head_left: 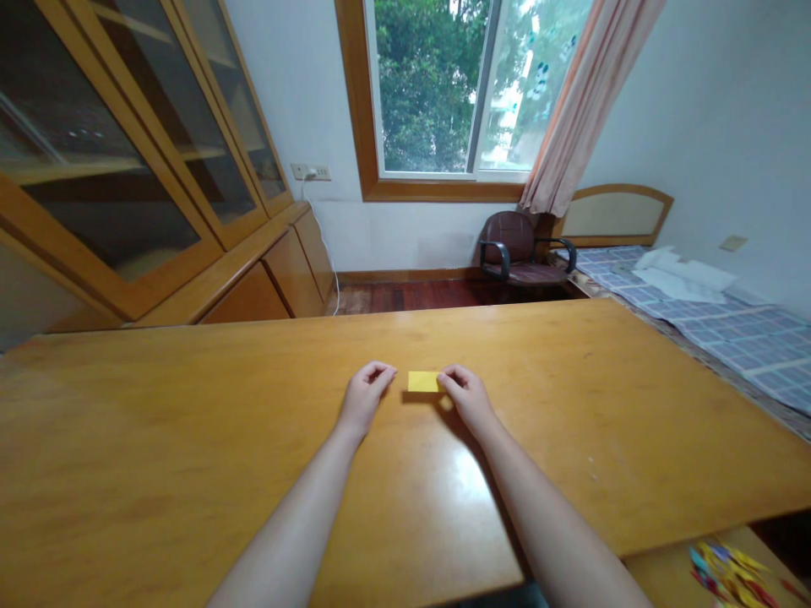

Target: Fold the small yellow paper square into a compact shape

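Observation:
A small folded yellow paper (422, 382) lies flat near the middle of the wooden table (190, 439). My right hand (467, 395) pinches its right edge with curled fingers. To the paper's left, a short gap away, my left hand (366, 395) rests on the table with its fingers curled into a loose pinch and nothing visible in them. Both forearms reach in from the near edge.
Several coloured paper pieces (728, 574) lie on a lower surface at the bottom right. A glass-door wooden cabinet (158, 169) stands at left. Behind the table are a dark armchair (516, 249), a window, a curtain, and a bed (715, 321) at right.

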The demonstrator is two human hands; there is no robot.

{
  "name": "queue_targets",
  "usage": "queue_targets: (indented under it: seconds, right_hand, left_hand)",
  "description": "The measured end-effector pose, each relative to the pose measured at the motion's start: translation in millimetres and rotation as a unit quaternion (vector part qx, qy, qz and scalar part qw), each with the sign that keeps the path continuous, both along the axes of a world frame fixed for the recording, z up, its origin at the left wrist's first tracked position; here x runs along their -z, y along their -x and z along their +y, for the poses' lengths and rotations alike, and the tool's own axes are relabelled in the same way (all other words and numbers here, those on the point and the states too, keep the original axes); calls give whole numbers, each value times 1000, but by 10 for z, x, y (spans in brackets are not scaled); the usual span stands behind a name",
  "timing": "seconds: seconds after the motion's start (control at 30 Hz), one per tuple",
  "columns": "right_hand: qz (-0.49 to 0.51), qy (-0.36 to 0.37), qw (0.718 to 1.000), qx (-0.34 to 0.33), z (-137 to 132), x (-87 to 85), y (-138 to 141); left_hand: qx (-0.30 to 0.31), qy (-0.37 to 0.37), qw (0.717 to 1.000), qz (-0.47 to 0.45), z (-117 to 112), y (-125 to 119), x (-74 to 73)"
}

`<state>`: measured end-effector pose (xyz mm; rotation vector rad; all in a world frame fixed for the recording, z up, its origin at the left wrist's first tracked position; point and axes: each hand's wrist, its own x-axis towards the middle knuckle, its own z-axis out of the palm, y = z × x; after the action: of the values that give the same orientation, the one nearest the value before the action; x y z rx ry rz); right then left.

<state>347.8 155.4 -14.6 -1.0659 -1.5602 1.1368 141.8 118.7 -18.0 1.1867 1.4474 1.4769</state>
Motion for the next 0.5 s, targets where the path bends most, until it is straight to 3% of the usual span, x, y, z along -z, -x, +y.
queue_targets:
  seconds: [0.2,0.5]
  right_hand:
    - [3,8,1000,-8,-11,-26,11]
    - [-10,-7,998,-54,-30,-19,23]
  left_hand:
    - [24,-5,1000,13,-5,-24,-25]
    - [153,27,988,1,-51,-117,-15]
